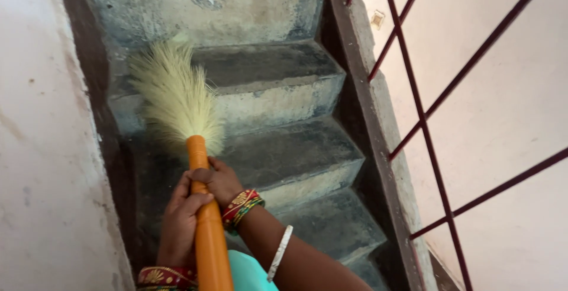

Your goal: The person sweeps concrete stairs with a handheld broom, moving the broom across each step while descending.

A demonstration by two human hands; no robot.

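I see broom (198,173) near-vertical, bristles toward upper left, over steps (278,84); left hand (179,220), right hand (220,180) both clenched round handle.

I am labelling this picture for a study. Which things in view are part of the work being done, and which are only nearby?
In use:
- broom, orange handle, pale bristles
- left hand and right hand, both gripping the handle
- concrete steps, where the bristles rest

Only nearby:
- dark red railing
- left wall
- bangles

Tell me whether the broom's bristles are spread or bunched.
Spread: the pale straw bristles fan out wide from the orange plastic handle over the grey concrete step.
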